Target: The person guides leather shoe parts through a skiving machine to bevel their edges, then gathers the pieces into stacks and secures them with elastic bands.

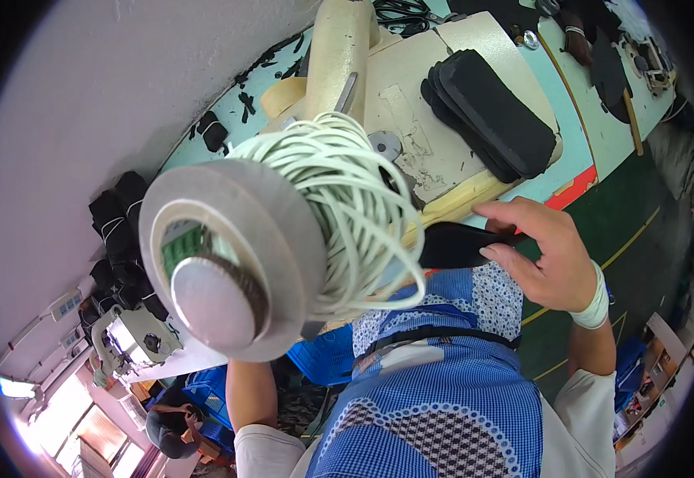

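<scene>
Scuffed cream-painted machine bed; beside it, right hand pinches flat black curved sheet. Left hand hidden, can't tell. I'd keep sheet level.

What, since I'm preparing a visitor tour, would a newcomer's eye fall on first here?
Probably the large grey round part left of centre, with pale green cord bundled behind it. Next, the right hand, right of centre, its fingers pinching a flat black piece. Beyond, a black stack lies toward the upper right.
</scene>
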A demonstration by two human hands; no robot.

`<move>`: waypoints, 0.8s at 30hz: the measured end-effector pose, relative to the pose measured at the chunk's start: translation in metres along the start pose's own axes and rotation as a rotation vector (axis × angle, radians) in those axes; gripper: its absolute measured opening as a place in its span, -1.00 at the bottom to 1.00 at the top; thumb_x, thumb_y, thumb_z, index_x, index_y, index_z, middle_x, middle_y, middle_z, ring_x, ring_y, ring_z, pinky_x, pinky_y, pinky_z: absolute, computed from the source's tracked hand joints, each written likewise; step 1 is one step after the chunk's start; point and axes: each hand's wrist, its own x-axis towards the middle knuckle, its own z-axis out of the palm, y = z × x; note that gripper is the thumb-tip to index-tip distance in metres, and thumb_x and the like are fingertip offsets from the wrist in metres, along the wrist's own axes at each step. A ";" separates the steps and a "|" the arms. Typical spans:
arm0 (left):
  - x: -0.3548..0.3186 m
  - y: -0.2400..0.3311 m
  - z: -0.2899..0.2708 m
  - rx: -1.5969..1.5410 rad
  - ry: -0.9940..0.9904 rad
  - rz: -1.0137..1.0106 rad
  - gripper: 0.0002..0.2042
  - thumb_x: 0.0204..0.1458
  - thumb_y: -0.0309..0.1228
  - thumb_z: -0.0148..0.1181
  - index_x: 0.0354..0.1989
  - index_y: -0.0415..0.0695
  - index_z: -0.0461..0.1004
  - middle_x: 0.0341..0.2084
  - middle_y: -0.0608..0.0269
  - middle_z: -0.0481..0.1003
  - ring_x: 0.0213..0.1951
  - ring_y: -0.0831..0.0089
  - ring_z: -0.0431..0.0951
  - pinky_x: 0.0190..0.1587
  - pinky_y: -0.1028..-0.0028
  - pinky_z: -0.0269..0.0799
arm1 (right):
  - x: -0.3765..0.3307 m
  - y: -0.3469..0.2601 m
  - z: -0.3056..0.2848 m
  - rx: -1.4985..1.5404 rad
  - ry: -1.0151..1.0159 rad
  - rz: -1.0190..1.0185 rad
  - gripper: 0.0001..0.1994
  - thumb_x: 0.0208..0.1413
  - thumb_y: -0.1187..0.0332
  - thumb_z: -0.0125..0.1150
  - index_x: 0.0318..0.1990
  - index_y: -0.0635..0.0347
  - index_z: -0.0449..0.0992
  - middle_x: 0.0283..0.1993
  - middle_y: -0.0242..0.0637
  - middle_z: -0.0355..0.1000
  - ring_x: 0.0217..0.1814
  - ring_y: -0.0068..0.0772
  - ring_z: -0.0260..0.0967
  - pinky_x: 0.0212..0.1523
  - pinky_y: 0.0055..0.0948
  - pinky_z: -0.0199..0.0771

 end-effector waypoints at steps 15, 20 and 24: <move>0.004 0.050 0.039 0.468 -0.156 -0.069 -0.69 0.25 -0.28 0.00 -0.47 -0.25 0.44 -0.82 0.39 0.30 -0.75 0.65 0.25 -0.66 0.55 0.12 | 0.024 0.002 0.009 -0.125 0.010 -0.151 -0.87 -0.03 0.54 0.23 -0.29 0.29 0.49 -0.33 -0.19 0.44 -0.26 -0.06 0.40 -0.18 -0.20 0.38; -0.023 0.063 0.067 0.312 -0.283 -0.142 -0.84 0.20 -0.42 0.12 -0.36 -0.28 0.48 -0.68 0.42 0.41 -0.63 0.71 0.36 -0.59 0.63 0.21 | 0.035 -0.015 -0.012 -0.742 0.563 -0.341 -0.72 -0.22 0.57 0.23 -0.23 0.29 0.54 -0.30 -0.21 0.42 -0.30 -0.19 0.38 -0.29 -0.31 0.39; -0.026 0.074 0.099 0.145 -0.443 -0.178 -0.82 0.21 -0.39 0.12 -0.26 -0.29 0.47 -0.60 0.37 0.46 -0.55 0.71 0.42 -0.49 0.64 0.32 | 0.045 0.032 0.013 -0.924 0.347 -0.207 -0.72 -0.24 0.53 0.22 -0.25 0.25 0.56 -0.17 -0.21 0.41 -0.23 -0.24 0.37 -0.28 -0.37 0.37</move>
